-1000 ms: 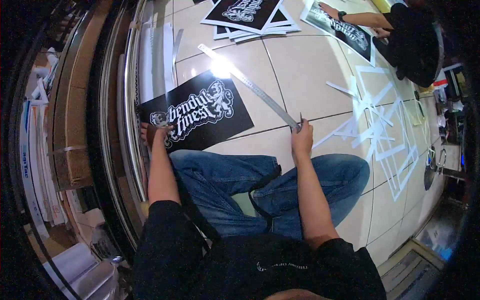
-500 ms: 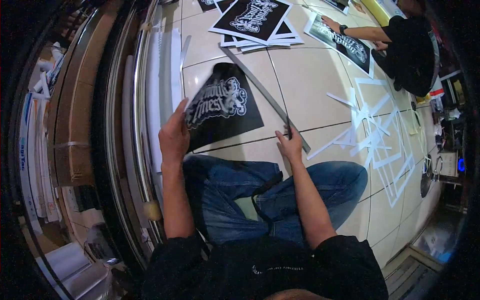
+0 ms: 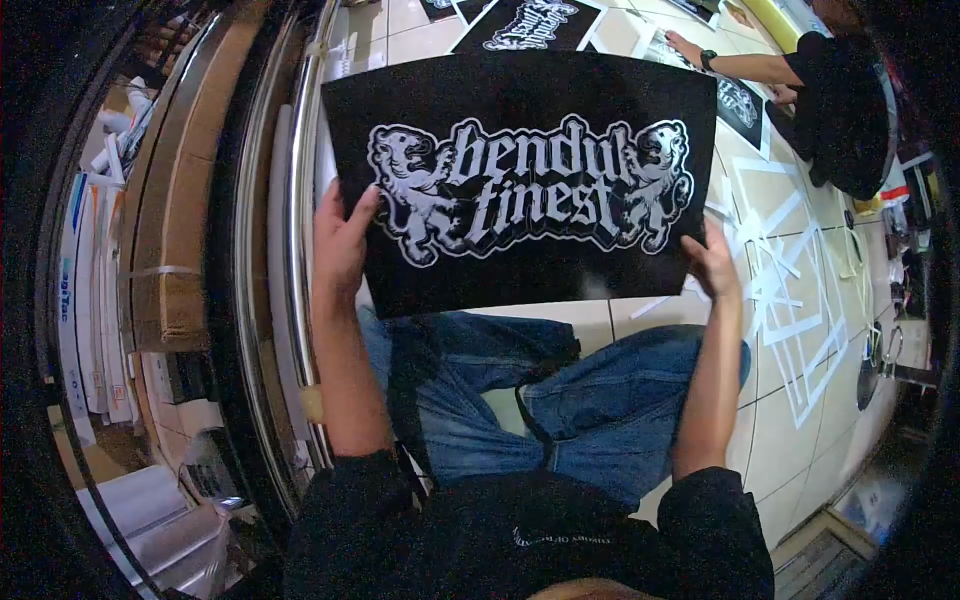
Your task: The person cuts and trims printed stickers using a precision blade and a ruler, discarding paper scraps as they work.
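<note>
A black printed sheet [image 3: 520, 275] with white gothic lettering and two lion figures is held up, spread out above my crossed legs. At its left edge, my left hand [image 3: 343, 240] grips it with the thumb on the front. The right edge is pinched by my right hand [image 3: 712, 258], thumb in front and the other fingers partly behind. The sheet bows slightly between my hands. It covers the floor directly behind it, so the metal ruler is hidden.
Beyond the sheet lie more white-bordered prints [image 3: 530, 25]. White cut strips [image 3: 790, 265] are scattered on the tiles at right. Another person [image 3: 840, 120] works over a print at the upper right. A metal rail [image 3: 303, 200] and long cardboard boxes [image 3: 170, 250] line the left.
The sheet has been raised from a curled position at left and spread flat in front of me. My right hand has left the ruler and dark slim tool and now grips the sheet's right edge.
</note>
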Action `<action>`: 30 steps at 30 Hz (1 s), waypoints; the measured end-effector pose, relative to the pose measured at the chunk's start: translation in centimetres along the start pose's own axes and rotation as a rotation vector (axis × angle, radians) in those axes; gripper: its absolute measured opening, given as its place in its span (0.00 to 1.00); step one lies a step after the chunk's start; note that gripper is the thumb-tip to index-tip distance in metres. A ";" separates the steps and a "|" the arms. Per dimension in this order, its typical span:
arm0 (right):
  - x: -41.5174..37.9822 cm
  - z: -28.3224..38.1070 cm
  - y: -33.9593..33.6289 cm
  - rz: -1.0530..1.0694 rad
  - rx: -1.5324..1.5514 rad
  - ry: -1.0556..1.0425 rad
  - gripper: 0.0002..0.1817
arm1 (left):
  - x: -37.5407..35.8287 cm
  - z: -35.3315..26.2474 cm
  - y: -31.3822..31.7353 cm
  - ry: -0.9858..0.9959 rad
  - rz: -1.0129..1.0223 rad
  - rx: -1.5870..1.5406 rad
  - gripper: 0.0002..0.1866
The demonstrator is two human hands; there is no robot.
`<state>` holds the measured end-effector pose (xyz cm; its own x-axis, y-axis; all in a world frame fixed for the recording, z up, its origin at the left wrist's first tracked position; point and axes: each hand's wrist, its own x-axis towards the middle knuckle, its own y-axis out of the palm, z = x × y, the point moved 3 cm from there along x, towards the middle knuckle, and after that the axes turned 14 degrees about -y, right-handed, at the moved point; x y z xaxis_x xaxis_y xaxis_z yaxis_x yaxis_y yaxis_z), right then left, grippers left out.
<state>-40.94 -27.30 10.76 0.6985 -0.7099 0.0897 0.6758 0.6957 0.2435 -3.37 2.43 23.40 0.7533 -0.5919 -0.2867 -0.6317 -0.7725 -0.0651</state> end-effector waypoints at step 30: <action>-4.6 -9.5 -14.4 -0.765 -1.180 0.089 0.22 | 6.7 22.9 -5.6 -0.074 0.040 1.491 0.46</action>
<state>-51.65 -32.95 -2.34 0.0560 -0.9705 0.2345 0.6558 -0.1414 -0.7416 1.05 8.09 -0.04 0.7494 -0.5587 -0.3555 -0.2870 0.2098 -0.9347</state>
